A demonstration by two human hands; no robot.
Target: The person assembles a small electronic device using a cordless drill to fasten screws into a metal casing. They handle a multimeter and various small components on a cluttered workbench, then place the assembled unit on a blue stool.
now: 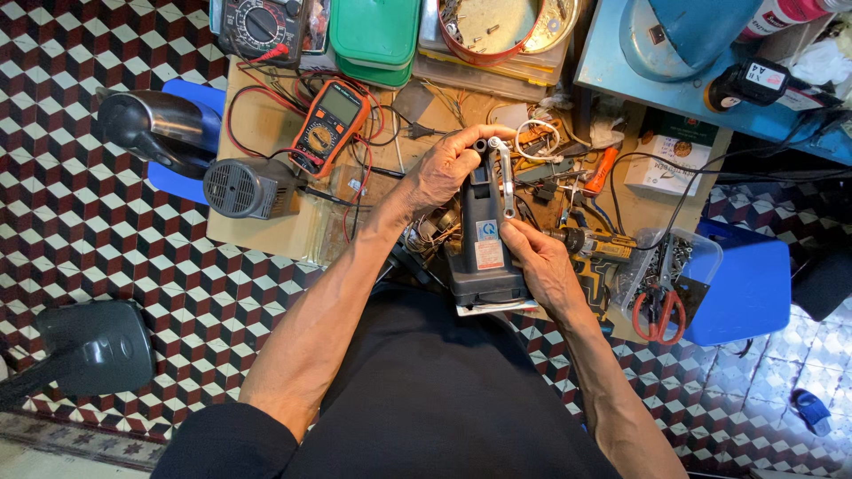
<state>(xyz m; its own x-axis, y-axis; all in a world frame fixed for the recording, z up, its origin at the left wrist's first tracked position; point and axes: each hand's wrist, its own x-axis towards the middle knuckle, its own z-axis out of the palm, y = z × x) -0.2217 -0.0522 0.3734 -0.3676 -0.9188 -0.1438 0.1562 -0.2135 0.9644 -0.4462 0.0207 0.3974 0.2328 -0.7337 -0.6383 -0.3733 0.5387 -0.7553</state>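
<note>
While braced upright on the near bench edge, grey power tool [484, 239] gripped at far end by left hand [453, 164], steadied by right hand [541, 266] pinching silver wrench [506, 177].

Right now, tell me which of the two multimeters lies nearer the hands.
The orange-cased multimeter, beside the left hand. The dark one lies farther back, at the bench's far edge.

I see bare wood open left of my left hand [448, 164], orange multimeter [330, 127] and red leads fencing it, grey motor [251, 187] at the table edge, yellow drill [596, 244] and red-handled scissors [661, 302] crowding my right hand [541, 266], bins blocking the far edge.
</note>
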